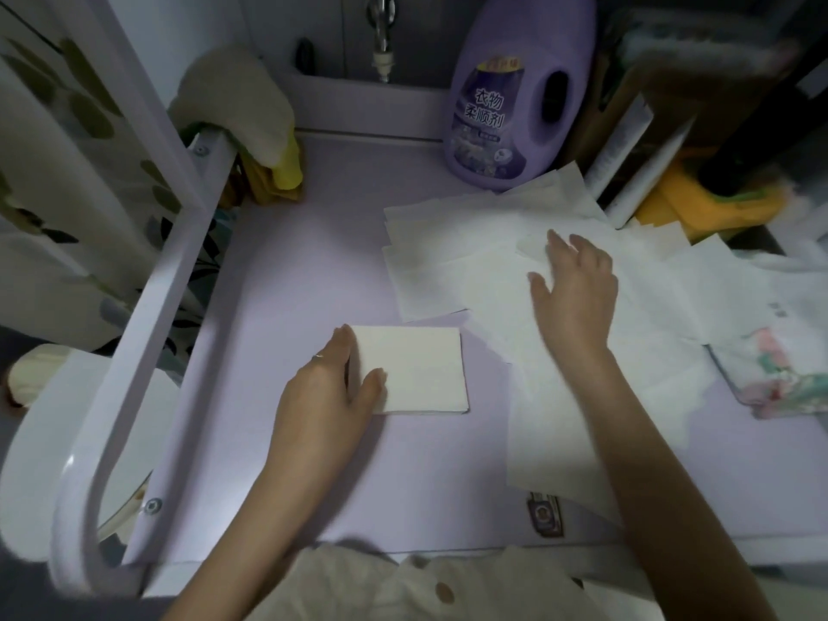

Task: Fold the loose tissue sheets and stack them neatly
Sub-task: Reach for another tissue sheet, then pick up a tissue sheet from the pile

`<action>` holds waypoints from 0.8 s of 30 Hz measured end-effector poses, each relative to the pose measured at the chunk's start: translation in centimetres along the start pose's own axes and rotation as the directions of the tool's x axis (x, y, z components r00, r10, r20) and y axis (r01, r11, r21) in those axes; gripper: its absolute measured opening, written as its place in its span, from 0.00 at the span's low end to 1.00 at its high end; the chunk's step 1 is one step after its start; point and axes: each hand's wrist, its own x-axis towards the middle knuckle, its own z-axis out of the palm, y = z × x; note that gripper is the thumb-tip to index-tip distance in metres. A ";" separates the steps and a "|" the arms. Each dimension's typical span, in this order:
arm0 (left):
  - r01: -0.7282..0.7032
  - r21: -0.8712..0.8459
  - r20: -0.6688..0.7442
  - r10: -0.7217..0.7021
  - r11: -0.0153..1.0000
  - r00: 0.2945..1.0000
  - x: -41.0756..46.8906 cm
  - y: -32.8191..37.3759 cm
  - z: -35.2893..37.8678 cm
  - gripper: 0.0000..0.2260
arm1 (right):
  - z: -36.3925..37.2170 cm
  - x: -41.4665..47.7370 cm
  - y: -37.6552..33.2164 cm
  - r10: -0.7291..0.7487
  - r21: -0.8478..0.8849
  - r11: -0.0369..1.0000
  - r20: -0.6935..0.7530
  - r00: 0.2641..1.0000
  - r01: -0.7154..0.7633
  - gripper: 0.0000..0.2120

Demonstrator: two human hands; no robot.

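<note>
The right hand (575, 293), flat and empty, is resting on loose sheets (430, 271) just right of the folded stack (416, 369), which the left hand (329, 387) is steadying with relaxed fingers.

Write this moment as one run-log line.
left hand: rests on folded white tissue square | right hand: touches loose white tissue sheets

Your view dim and soft, loose tissue sheets (475, 257) glowing brightest, top-right corner dark and smeared, wide-angle stretch toward your frame edges.
</note>
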 end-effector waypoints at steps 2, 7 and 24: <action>-0.017 0.029 0.000 0.017 0.999 1.000 0.1 0.2 -0.1 0.25 | 0.6 1.6 1.5 0.010 0.019 1.000 0.052 0.999 -0.011 0.23; -0.071 0.014 -0.044 0.071 0.997 0.996 0.2 1.1 -0.6 0.28 | 0.9 3.1 2.3 -0.044 0.087 0.995 -0.036 0.998 0.047 0.11; -0.336 -0.335 -0.013 0.353 0.880 0.936 1.9 4.2 0.3 0.20 | -4.1 -1.0 -1.0 0.173 0.776 0.599 0.116 0.978 -0.198 0.06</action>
